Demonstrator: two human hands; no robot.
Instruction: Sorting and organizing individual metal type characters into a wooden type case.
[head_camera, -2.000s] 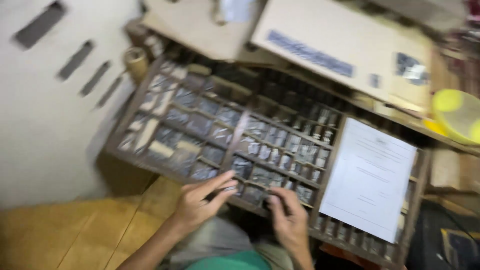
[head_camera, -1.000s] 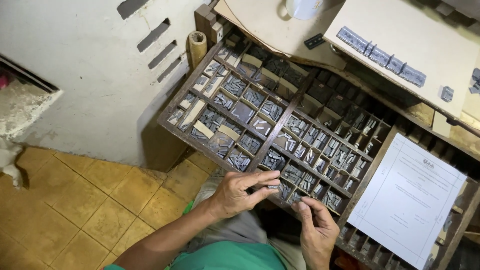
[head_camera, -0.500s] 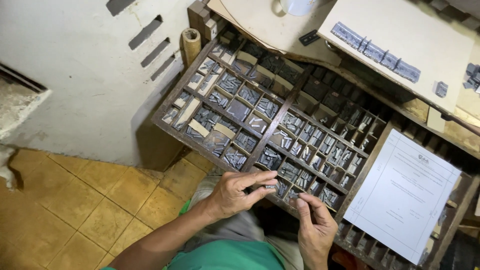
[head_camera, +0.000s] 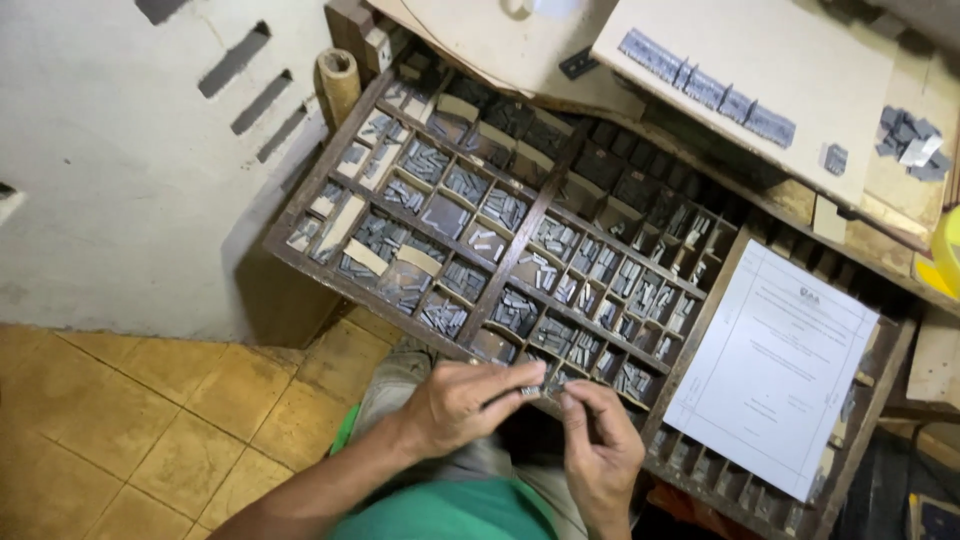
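Observation:
My left hand and my right hand meet at the near edge of a wooden type case. Together they pinch a small row of grey metal type pieces between thumbs and fingertips. The case is split into many small compartments holding several grey metal sorts. A white printed sheet of paper lies over the case's right side.
Behind the case a tan board carries a line of set type blocks. Loose grey pieces lie at the far right. A white wall is left, tan floor tiles below. A cardboard tube stands at the case's corner.
My hands have drawn slightly off the case's front edge toward my lap, still holding the type pieces. The view shifted a little to the right and closer.

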